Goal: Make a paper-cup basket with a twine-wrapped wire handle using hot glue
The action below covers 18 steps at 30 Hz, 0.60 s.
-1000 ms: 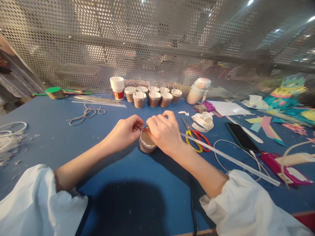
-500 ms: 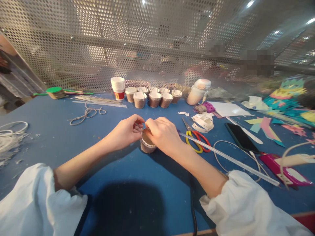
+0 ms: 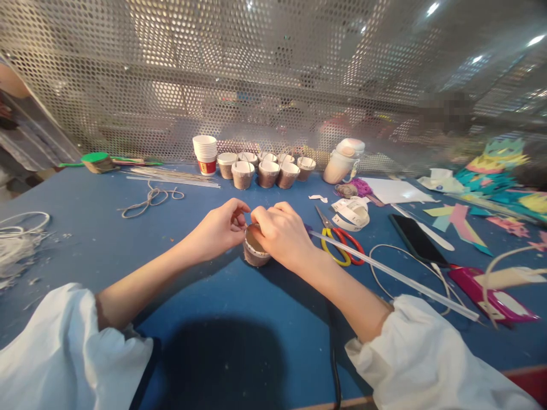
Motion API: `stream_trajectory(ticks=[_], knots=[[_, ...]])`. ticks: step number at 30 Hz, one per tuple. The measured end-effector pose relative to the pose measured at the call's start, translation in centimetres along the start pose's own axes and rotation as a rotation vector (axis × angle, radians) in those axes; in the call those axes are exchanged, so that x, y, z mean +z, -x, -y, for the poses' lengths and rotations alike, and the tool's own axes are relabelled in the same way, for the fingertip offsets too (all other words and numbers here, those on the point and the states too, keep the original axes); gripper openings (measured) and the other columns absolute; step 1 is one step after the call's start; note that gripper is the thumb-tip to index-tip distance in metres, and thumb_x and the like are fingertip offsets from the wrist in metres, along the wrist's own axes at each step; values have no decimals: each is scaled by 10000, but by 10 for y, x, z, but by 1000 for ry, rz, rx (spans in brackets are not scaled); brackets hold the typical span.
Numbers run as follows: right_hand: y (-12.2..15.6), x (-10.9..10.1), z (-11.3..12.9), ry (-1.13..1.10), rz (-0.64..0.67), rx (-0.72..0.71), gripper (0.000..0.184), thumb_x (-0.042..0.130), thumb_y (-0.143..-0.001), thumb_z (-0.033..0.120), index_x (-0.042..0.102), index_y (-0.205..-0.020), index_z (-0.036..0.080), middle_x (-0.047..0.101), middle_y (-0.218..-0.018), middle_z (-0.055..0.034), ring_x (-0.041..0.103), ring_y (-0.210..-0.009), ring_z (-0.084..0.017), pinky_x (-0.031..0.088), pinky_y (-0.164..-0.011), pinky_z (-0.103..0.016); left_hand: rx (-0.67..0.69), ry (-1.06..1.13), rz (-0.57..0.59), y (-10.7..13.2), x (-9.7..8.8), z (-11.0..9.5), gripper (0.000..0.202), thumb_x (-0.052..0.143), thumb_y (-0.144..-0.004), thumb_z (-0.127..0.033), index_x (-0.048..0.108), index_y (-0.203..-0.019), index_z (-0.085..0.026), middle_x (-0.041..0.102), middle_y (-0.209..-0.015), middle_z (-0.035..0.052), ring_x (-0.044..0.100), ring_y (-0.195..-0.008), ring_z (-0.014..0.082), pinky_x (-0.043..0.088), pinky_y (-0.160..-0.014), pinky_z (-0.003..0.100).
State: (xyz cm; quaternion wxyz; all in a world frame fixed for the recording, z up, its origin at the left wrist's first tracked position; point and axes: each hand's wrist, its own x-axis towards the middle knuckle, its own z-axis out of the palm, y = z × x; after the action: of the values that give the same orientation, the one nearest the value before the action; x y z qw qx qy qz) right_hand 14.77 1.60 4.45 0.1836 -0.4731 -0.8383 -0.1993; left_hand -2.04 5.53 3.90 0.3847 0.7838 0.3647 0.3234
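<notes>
On the blue table (image 3: pixel 213 290), one brown-wrapped paper cup (image 3: pixel 256 258) is set upright. Its right rim is gripped by the right hand (image 3: pixel 284 234), seemingly for steadiness; whether anything is pinched by the curled left hand (image 3: pixel 220 229), near the left rim, cannot be told.

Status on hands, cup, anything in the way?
Left hand beside nearest cup, right hand over its right side. Cup upright on blue table. Scissors to right, clear of cup.

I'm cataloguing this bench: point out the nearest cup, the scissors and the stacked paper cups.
Nearest cup (image 3: pixel 256 258), head view: outer wall.
Scissors (image 3: pixel 328 222), head view: base of the blades.
Stacked paper cups (image 3: pixel 205 152), head view: side of the stack.
</notes>
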Motion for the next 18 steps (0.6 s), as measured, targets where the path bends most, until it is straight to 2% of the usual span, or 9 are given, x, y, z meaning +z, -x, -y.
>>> stream_trajectory(ticks=[8, 15, 18], knots=[[-1, 0, 1, 26, -21, 3, 96, 490, -828, 83, 570, -845, 132, 661, -654, -37, 585, -632, -189, 299, -732, -309, 0, 27, 40, 0, 0, 3, 338, 574, -685, -171, 517, -1017, -189, 625, -854, 11, 618, -727, 141, 513, -684, 301], [0, -1, 4, -17, 0, 76, 106, 474, -844, 105, 574, -861, 136, 664, -663, -44, 580, -652, -190, 289, -731, -310, -14, 29, 23, 0, 1, 3, 333, 573, -671, -174, 533, -1001, -198, 636, -819, 3, 613, -710, 144, 500, -672, 301], [1, 0, 3, -29, -23, 65, 127, 477, -855, 104, 585, -912, 138, 684, -705, -43, 565, -651, -181, 282, -733, -309, -22, 43, 33, 0, 0, 3, 321, 573, -672, -179, 527, -989, -197, 629, -825, 1, 611, -717, 146, 497, -679, 304]])
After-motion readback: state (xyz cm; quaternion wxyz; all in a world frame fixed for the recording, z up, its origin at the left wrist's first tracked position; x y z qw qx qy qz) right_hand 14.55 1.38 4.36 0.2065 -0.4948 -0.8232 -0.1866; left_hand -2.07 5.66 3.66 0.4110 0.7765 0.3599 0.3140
